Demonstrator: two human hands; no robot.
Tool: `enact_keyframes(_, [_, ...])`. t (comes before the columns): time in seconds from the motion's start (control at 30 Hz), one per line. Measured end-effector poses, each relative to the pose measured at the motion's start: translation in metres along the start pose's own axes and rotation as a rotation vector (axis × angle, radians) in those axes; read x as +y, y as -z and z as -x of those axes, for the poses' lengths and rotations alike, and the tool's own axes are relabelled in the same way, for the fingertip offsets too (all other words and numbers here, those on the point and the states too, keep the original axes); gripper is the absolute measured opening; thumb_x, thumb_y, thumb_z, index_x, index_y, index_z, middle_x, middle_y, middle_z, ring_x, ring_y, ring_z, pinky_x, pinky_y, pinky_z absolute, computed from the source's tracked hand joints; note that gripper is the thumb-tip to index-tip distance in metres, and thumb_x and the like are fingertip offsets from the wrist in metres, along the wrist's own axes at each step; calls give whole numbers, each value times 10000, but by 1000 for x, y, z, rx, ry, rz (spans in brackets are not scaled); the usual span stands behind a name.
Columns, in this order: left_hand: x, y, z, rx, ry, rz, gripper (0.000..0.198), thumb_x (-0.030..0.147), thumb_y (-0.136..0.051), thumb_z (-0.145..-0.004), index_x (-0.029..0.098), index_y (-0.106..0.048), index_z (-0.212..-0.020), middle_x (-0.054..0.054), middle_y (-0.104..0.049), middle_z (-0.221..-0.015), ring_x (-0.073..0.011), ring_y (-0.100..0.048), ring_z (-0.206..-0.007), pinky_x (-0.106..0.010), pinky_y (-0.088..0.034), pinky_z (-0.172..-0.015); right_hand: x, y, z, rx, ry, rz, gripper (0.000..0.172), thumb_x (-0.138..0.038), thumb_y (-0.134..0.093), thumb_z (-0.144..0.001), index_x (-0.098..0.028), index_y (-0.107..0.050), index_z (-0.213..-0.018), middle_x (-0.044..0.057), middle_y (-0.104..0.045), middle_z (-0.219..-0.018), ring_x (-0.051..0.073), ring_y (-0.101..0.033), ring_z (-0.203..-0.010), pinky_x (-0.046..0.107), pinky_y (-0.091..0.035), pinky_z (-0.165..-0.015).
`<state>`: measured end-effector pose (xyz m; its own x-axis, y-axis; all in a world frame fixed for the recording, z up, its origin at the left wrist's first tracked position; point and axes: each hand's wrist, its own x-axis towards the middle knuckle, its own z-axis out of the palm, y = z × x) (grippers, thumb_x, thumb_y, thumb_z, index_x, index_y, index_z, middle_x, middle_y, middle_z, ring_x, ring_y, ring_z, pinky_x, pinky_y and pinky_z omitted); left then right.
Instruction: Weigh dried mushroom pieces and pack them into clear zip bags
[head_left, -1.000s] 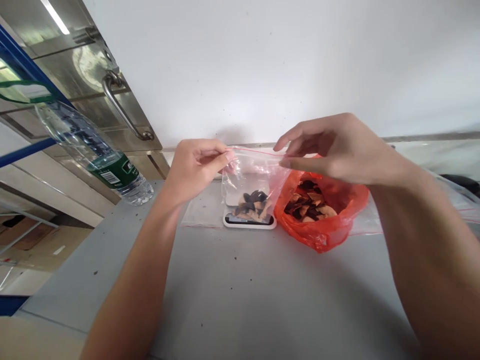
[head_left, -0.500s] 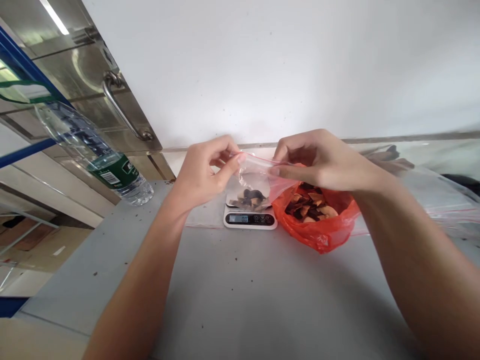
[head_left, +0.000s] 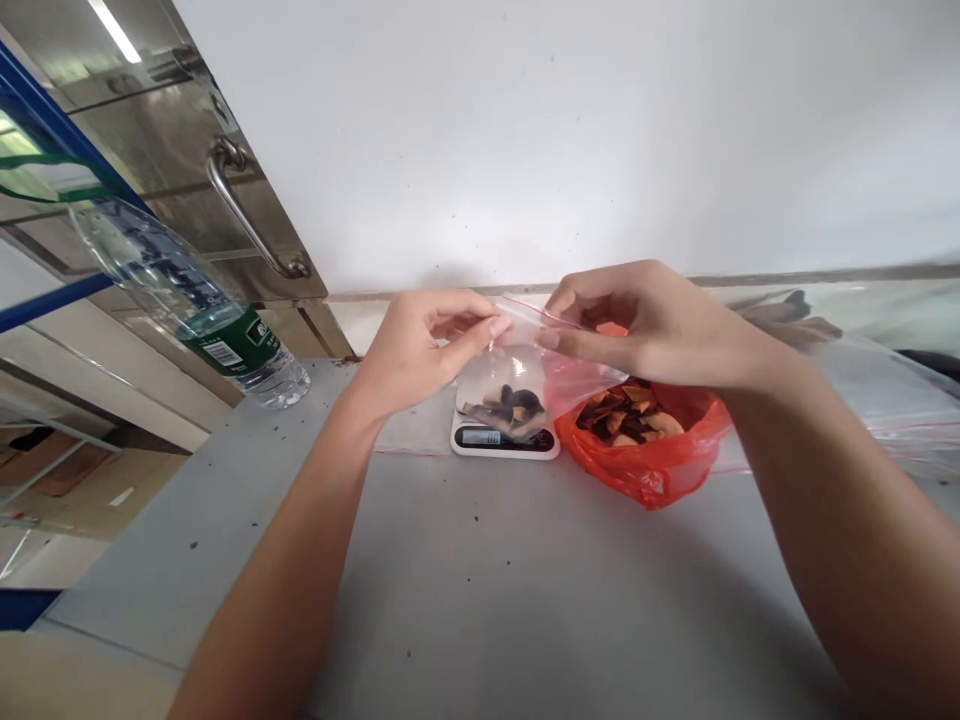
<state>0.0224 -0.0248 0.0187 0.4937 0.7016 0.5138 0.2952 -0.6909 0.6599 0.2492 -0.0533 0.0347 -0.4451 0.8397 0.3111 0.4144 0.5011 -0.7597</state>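
A clear zip-lock bag (head_left: 480,378) with a red seal line hangs between my hands, dark and pale dried slices (head_left: 514,408) lying in its bottom. My left hand (head_left: 427,345) pinches the bag's top edge between thumb and fingers. At the other end of the seal, my right hand (head_left: 634,320) grips the same edge. Behind and below the bag is a small white digital scale (head_left: 506,453), partly covered, its display seeming to read 0.0. Right of the scale, under my right hand, an open red plastic bag (head_left: 645,480) holds more brown dried slices (head_left: 630,410).
A large water bottle (head_left: 225,340) with a green label stands at the left table edge. Flat clear bags (head_left: 900,400) lie at the right, and another clear bag (head_left: 412,432) lies left of the scale. A white wall (head_left: 585,140) rises behind the grey table (head_left: 570,590).
My left hand has shifted right, closer to my right hand. The zip-lock bag's top has drawn together, and its filled bottom now overlaps part of the scale's front panel.
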Motion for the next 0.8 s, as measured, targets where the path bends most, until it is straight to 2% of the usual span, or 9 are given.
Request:
enact_keyframes(0.1, [2,-3,0,-29,-11,22,195,267,-684,-948,178,-785,-806,-39,-781,-791,-175,-714,-752,-273,-569,-702,1,-2,-1,26,41,54,330,-486,-750,-920,-273,-611,-710,-36,-485,-566,141,-372,-526,334,-287,-499])
enact_keyframes(0.23, [3,-4,-1,-54,-3,64,207,299,-683,-959,176,-768,-816,-36,-782,-819,-178,-720,-795,-275,-569,-742,4,-4,-2,93,121,48,354,-414,-753,-915,-262,-548,-671,-39,-469,-577,131,-364,-532,325,-274,-515])
enact_keyframes(0.33, [2,-4,-1,-96,9,60,206,287,-670,-961,181,-761,-811,-31,-787,-821,-171,-724,-800,-272,-572,-766,4,-5,-1,126,87,-34,385,-385,-779,-894,-260,-513,-645,-41,-444,-564,129,-357,-528,332,-273,-513])
enact_keyframes(0.4, [2,-4,-2,-118,21,45,223,272,-657,-960,188,-755,-778,-23,-782,-791,-168,-721,-779,-273,-572,-758,3,-5,-1,110,48,-43,370,-414,-800,-876,-263,-543,-656,-29,-473,-566,144,-385,-543,344,-282,-516])
enact_keyframes(0.57, [3,-7,-2,-151,42,18,250,288,-661,-952,193,-754,-740,-26,-784,-779,-171,-715,-747,-278,-565,-715,1,-6,-2,98,58,60,273,-420,-737,-920,-275,-621,-720,-26,-496,-586,159,-405,-561,351,-318,-543])
enact_keyframes(0.7, [4,-9,-2,-166,52,40,240,317,-666,-949,198,-779,-773,-21,-779,-768,-166,-706,-718,-272,-563,-673,2,-7,-2,116,105,91,315,-407,-721,-928,-268,-589,-678,-32,-479,-583,142,-379,-544,335,-302,-533])
enact_keyframes(0.8, [3,-8,-2,-162,62,53,220,308,-673,-945,204,-787,-789,-15,-786,-762,-165,-723,-728,-263,-583,-690,3,-5,-1,105,71,18,362,-500,-759,-901,-267,-604,-672,-36,-459,-550,139,-364,-523,337,-272,-503])
